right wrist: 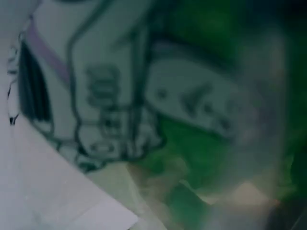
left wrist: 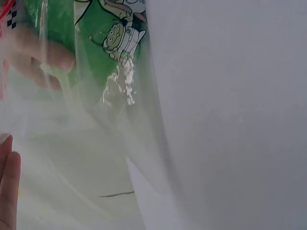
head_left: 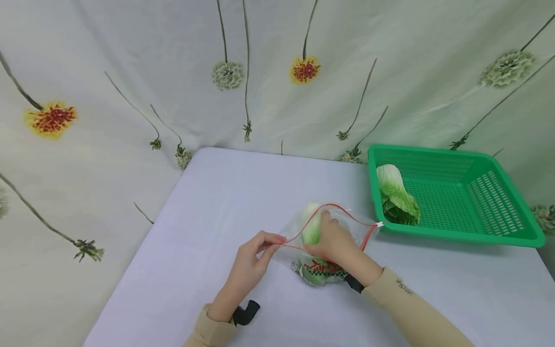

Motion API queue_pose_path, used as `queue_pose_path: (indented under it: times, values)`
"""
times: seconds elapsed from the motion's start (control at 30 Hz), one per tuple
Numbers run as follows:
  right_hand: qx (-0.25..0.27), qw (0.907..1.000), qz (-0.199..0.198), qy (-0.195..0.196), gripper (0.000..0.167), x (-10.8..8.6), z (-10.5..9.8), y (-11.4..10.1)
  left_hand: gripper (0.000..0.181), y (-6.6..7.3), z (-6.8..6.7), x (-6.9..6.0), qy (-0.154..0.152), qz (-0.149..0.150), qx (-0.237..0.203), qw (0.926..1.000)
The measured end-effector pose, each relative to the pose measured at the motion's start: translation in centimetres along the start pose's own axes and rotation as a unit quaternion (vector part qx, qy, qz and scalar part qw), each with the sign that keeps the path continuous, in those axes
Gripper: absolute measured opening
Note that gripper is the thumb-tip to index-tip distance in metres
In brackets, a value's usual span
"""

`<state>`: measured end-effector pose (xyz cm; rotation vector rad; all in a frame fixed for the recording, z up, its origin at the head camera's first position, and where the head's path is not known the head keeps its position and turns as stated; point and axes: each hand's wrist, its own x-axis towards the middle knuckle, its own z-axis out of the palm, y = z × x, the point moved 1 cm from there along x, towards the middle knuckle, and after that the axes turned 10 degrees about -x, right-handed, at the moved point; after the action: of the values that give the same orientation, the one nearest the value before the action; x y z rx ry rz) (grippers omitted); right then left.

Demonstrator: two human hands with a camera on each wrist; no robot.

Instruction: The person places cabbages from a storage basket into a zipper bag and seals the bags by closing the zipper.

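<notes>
A clear zip bag [head_left: 284, 258] with a red zip strip and a printed cartoon stands with its mouth spread on the table. My left hand [head_left: 251, 260] pinches the left corner of that mouth between thumb and fingers. Through the opening reaches my right hand [head_left: 336, 238], its thumb and fingers around a Chinese cabbage [head_left: 310, 231] inside the bag. The cabbage's white stem end points up and away, its green leaves at the bottom. In the left wrist view, fingers [left wrist: 48, 55] of the right hand show through the plastic. Blurred printed film fills most of the right wrist view.
A green plastic basket [head_left: 459, 240] stands at the right of the table [head_left: 182, 270], just beyond the bag. In its left end lies another Chinese cabbage [head_left: 396, 193]. A curtain [head_left: 165, 58] with printed flowers hangs behind the table.
</notes>
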<state>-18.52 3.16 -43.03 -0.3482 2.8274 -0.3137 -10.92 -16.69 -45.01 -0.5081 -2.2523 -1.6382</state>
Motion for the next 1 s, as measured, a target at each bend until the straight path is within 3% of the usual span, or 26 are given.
queue_pose_path:
  times: [0.13,0.2,0.33,0.4,0.47,0.57,0.7,0.83,1.0]
  values:
    - [0.022,0.9996,-0.019,0.004,0.084,-0.6,-1.3,0.1,0.020,0.3,0.6,0.4,0.062,0.054,0.037,0.9959]
    - [0.022,0.9989,-0.040,-0.002,0.071,-1.0,-2.5,0.2,0.019,0.7,0.7,0.9,0.108,0.082,0.062,0.9888]
    - [-0.001,0.9967,-0.068,-0.043,0.067,-1.8,-4.1,0.1,0.018,1.9,0.3,2.3,0.189,0.130,0.088,0.9693]
    - [-0.015,0.9945,-0.085,-0.060,0.075,-2.1,-4.5,0.1,0.018,2.3,0.1,2.8,0.212,0.147,0.094,0.9616]
    - [-0.035,0.9912,-0.116,-0.054,0.069,-2.2,-4.4,0.2,0.019,2.6,-0.1,3.1,0.223,0.155,0.097,0.9577]
    - [-0.052,0.9801,-0.191,-0.017,0.064,-2.2,-3.9,0.7,0.018,2.4,-0.2,3.1,0.223,0.149,0.096,0.9584]
    - [-0.071,0.9640,-0.256,0.008,0.059,-1.8,-3.0,1.6,0.013,1.6,-0.2,2.8,0.198,0.122,0.092,0.9684]
    - [-0.079,0.9648,-0.249,-0.034,0.064,-1.5,-2.2,2.2,0.014,0.7,-0.3,2.0,0.168,0.094,0.090,0.9771]
    - [-0.047,0.9703,-0.216,-0.098,0.070,-1.5,-2.8,2.2,0.018,0.0,-0.7,1.4,0.149,0.087,0.083,0.9815]
